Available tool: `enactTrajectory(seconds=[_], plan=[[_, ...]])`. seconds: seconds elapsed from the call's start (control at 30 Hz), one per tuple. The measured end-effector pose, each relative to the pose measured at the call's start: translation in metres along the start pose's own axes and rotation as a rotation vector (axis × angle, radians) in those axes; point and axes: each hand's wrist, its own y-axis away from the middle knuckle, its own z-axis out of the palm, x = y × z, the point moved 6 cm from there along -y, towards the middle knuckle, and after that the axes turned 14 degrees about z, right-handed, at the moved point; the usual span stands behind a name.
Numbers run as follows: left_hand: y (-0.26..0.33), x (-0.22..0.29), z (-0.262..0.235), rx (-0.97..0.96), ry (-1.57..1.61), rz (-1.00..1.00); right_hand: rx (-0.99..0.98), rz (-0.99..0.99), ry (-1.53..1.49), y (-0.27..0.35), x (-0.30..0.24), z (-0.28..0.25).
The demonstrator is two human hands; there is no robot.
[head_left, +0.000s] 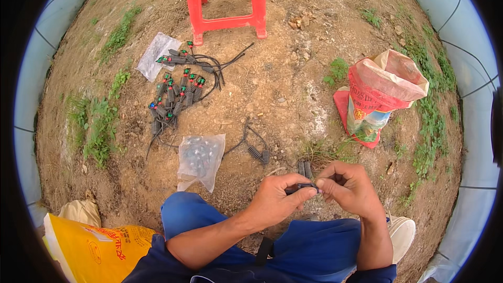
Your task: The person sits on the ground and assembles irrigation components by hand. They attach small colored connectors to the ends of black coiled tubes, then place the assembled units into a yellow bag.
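Blue clothing (314, 246) nearest. Left hand (276, 197) pinches a black part (294, 188) over soil (283, 120); right hand (350, 189) at its tip, cannot tell whether holding. Risk: a loosened left pinch could drop it, dirtying it.

The small part (301, 186) is black, the stool (225, 23) red.

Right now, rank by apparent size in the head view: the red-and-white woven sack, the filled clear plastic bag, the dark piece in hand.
1. Red-and-white woven sack
2. Filled clear plastic bag
3. Dark piece, partly hidden by the left hand
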Motion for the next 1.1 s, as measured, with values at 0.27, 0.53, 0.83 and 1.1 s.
enactTrajectory(seconds=[0.27, 0.53, 0.83, 1.1], plan=[[-0.011, 0.007, -0.01, 0.079, 0.116, -0.058, 0.172, -0.28, 0.021, 0.004, -0.007, 0.0], [-0.012, 0.025, -0.021, 0.062, -0.06, 0.108, 0.166, -0.236, -0.117, -0.004, -0.013, 0.016], [-0.012, 0.062, -0.019, 0.078, -0.612, 0.682, 0.136, -0.186, -0.343, -0.009, -0.013, 0.022], [-0.01, 0.046, -0.057, 0.396, 0.119, 0.239, 0.152, -0.072, -0.247, -0.106, 0.023, 0.023]])
